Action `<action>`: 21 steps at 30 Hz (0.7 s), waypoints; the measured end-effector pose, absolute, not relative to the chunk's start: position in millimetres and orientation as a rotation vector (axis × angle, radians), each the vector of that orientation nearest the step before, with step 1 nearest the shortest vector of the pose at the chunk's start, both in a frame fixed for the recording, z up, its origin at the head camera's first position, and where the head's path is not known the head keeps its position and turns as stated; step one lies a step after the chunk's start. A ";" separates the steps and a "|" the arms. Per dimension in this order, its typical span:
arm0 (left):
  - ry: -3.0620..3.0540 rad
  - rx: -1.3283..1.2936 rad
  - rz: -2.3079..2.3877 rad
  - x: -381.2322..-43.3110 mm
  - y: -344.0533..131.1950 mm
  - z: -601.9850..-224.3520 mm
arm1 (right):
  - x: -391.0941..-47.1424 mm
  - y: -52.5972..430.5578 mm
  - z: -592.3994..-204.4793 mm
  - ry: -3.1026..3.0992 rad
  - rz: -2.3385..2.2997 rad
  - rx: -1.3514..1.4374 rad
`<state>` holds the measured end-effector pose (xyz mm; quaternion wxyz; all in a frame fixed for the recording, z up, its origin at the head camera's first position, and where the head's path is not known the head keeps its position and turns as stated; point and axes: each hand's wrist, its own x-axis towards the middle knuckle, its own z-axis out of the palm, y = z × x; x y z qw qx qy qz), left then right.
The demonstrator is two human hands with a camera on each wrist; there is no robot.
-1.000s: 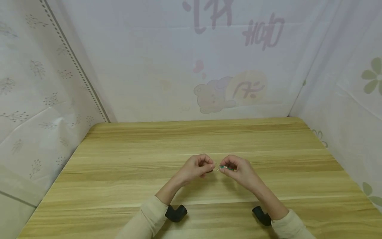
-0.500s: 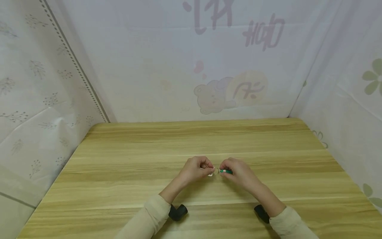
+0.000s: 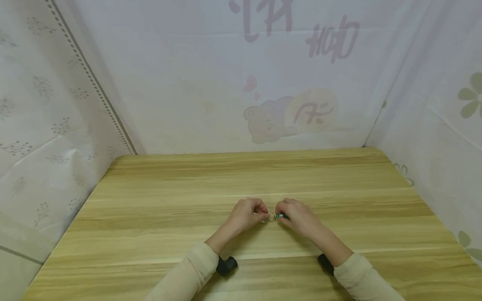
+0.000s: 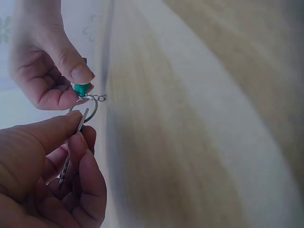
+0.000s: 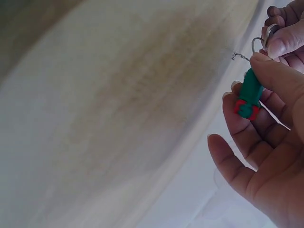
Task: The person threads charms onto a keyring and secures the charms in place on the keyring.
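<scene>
Over the middle of the table, my left hand (image 3: 246, 214) pinches a flat metal key (image 4: 65, 168) between thumb and fingers. The key's upper end lies at a thin metal key ring (image 4: 97, 109), which spans the small gap between my two hands. Opposite it, my right hand (image 3: 299, 217) holds a green keychain charm (image 5: 251, 88) with red parts at its lower end. A short chain (image 4: 102, 98) hangs loose beside the ring. Whether the key is threaded on the ring cannot be made out. Fingers cover part of the charm.
The wood-grain table (image 3: 150, 188) reaches back to a pale printed cloth (image 3: 188, 83). More patterned cloth (image 3: 34, 125) closes off the sides. A black bent piece (image 3: 227, 266) shows by the left sleeve, and another black piece (image 3: 325, 264) by the right.
Both hands have shifted slightly left and a little toward the body. The charm has turned in the right hand, and less of its green shows in the head view.
</scene>
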<state>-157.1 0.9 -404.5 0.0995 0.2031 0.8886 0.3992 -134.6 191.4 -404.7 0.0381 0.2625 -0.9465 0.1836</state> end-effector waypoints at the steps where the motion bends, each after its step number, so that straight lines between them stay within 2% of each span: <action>1: 2.636 0.601 1.170 -157.2 1.0 -405.2 | -134.7 191.1 -404.8 -2.902 0.551 0.813; 21: 2.713 0.625 1.075 -159.9 3.8 -413.7 | -138.2 189.0 -408.7 -2.892 0.407 0.882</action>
